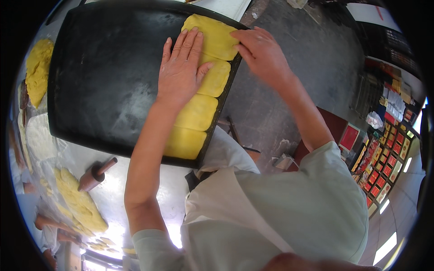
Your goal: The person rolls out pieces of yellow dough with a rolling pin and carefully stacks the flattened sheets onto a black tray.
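Observation:
My left hand (179,69) lies palm down and flat, its fingers spread, over the left part of a yellow dough sheet (217,35) and the black baking tray (101,74). The thumb reaches onto the dough sheet below (218,78). At the far right corner of the tray, my right hand (262,50) touches the right edge of the top sheet with thumb and forefinger tips, which are apart. Two further flat sheets, one in the middle (200,113) and one at the near corner (186,144), continue the row along the tray's right side. My left forearm partly covers them.
On the floured metal table (145,189) lie a wooden roller with a handle (93,176), a long dough slab (79,200), a dough mass (39,71) and white flour (42,135). Other people's arms (54,223) show at lower left. Stacked boxes (379,172) stand at right.

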The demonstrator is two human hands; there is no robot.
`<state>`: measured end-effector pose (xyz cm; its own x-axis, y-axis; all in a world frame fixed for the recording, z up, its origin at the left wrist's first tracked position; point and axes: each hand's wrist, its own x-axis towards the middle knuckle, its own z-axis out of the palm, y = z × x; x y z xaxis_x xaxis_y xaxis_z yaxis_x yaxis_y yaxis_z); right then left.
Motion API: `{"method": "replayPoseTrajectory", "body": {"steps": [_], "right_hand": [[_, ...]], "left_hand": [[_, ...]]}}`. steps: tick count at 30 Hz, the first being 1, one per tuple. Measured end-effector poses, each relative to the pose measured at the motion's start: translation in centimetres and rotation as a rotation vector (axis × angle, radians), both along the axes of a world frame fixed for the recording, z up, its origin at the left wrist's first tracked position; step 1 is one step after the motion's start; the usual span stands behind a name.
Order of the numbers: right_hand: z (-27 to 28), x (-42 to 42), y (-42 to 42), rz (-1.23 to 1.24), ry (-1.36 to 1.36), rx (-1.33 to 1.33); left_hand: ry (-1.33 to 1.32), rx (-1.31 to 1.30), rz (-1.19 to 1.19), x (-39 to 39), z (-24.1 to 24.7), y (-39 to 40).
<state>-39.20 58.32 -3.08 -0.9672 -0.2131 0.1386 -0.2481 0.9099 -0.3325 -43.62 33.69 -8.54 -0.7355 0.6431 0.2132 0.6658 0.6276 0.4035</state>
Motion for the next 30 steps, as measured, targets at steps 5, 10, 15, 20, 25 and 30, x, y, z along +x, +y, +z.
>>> {"method": "replayPoseTrajectory", "body": {"steps": [5,10,15,20,25,30], "right_hand": [[-0.2,-0.7,1.5,0.130,0.020,-0.065],[-1.2,-2.7,-0.5,0.189,-0.260,0.012],[-1.3,-3.7,-0.9,0.236,-0.296,-0.057],[-0.9,-5.4,-2.7,0.139,-0.290,-0.341],[-3.1,-7.6,-5.6,0.289,-0.085,-0.219],[-3.1,-9.9,-6.5,0.454,-0.182,-0.111]], "left_hand": [[-0.020,-0.027,-0.026,1.6,1.1,-1.7],[-0.091,0.017,0.006,5.8,1.7,-3.2],[-0.144,0.120,0.098,7.3,2.3,-4.1],[-0.227,0.426,0.441,3.7,1.8,-3.6],[-0.336,0.555,0.563,-0.7,1.0,-2.4],[-0.363,0.584,0.531,-0.4,-0.4,-2.1]]}}
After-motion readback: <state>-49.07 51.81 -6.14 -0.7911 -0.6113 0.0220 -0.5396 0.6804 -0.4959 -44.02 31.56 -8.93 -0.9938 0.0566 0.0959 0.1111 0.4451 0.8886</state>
